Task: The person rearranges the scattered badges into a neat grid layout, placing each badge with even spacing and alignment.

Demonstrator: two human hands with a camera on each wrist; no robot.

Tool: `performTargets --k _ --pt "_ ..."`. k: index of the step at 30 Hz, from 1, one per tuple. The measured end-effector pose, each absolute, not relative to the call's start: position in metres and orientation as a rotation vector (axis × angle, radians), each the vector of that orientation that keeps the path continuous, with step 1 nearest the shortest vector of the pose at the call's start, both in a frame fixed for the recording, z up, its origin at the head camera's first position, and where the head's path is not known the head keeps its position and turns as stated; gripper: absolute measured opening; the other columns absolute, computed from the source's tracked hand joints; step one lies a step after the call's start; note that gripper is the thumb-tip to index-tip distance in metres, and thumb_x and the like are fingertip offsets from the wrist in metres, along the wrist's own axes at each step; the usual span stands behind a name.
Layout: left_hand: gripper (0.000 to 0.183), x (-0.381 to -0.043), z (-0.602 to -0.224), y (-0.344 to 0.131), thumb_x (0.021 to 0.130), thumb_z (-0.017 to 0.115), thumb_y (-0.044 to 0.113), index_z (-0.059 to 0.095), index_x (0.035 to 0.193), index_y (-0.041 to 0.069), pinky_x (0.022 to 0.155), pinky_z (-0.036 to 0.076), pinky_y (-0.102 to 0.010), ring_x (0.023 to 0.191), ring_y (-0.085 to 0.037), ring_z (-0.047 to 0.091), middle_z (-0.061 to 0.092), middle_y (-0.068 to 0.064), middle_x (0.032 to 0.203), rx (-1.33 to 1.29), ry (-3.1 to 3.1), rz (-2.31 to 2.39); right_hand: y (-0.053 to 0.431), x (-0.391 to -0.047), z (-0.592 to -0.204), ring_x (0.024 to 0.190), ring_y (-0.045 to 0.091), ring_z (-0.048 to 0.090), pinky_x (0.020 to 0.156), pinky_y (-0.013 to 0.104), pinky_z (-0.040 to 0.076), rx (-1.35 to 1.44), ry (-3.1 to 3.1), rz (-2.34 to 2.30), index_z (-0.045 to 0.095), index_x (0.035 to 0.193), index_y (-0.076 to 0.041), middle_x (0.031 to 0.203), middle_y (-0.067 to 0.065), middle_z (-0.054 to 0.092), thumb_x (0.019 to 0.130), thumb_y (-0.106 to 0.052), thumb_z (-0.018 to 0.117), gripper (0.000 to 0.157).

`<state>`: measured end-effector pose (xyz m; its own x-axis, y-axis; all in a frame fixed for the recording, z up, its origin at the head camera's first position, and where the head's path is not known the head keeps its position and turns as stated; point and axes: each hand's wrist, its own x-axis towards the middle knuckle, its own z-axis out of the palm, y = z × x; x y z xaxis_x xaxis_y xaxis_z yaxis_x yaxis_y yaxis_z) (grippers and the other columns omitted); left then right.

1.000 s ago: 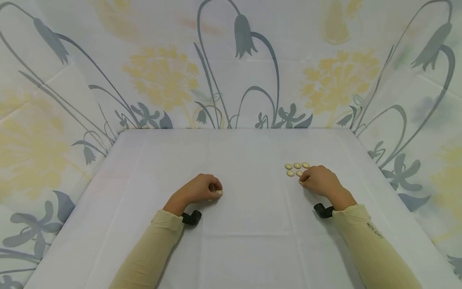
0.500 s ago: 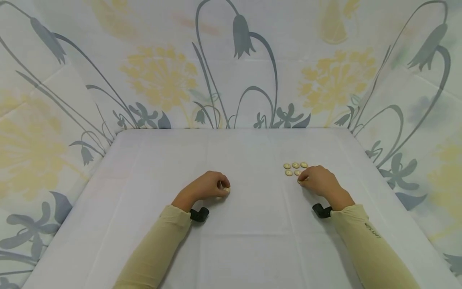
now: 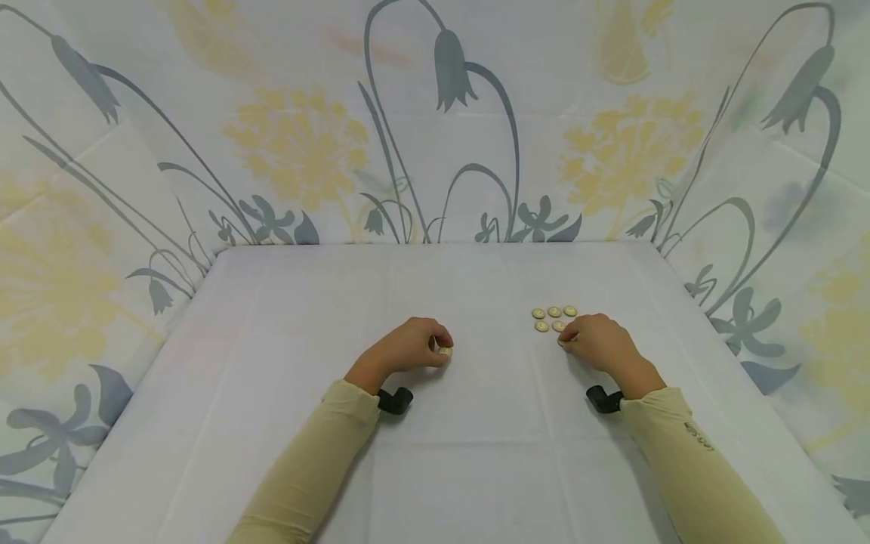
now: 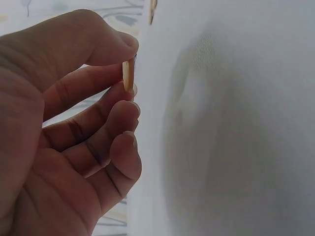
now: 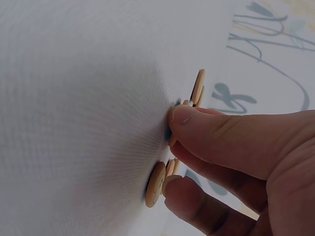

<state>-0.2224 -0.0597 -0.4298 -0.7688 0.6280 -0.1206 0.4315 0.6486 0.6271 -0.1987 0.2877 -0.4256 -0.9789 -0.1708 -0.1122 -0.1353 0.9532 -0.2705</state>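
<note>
My left hand pinches a small round wooden disc between thumb and fingers, its edge facing the left wrist camera. It is left of a group of similar discs, above the white cloth. My right hand pinches another wooden disc at the near side of that group, low at the cloth. In the head view the discs stand in short rows, among them a back disc and a front disc. A marked disc lies by my right fingers. My right hand may hide more discs.
White cloth covers the table. Patterned fabric with flowers rises along the back and both sides. Black wrist pieces sit at both cuffs.
My left hand has moved right and slightly away from me, carrying its disc nearer to the group. The right hand has stayed almost in place, pinching its disc.
</note>
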Motion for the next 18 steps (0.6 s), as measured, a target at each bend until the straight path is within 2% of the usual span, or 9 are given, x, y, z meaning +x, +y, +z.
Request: performTargets --k 12,18 --pt "0.019 -0.227 -0.429 -0.03 0.087 0.068 0.017 0.07 0.105 0.012 0.071 0.048 -0.023 0.083 -0.012 0.056 0.064 0.002 0.096 0.884 2.529 0.831 0.286 -0.195 -0.425 0.097 0.031 0.065 0.075 0.046 0.052 -0.234 2.993 -0.412 0.077 0.1 -0.012 0.108 0.011 0.072 0.088 -0.022 0.067 0.018" --pt "0.023 -0.228 -0.433 -0.014 0.088 0.067 0.017 0.07 0.111 0.011 0.075 0.048 -0.022 0.085 -0.011 0.057 0.066 0.002 0.102 0.89 2.536 0.829 0.285 -0.194 -0.425 0.094 0.029 0.066 0.074 0.044 0.052 -0.24 3.013 -0.42 0.077 0.098 -0.012 0.104 0.01 0.073 0.088 -0.022 0.068 0.016"
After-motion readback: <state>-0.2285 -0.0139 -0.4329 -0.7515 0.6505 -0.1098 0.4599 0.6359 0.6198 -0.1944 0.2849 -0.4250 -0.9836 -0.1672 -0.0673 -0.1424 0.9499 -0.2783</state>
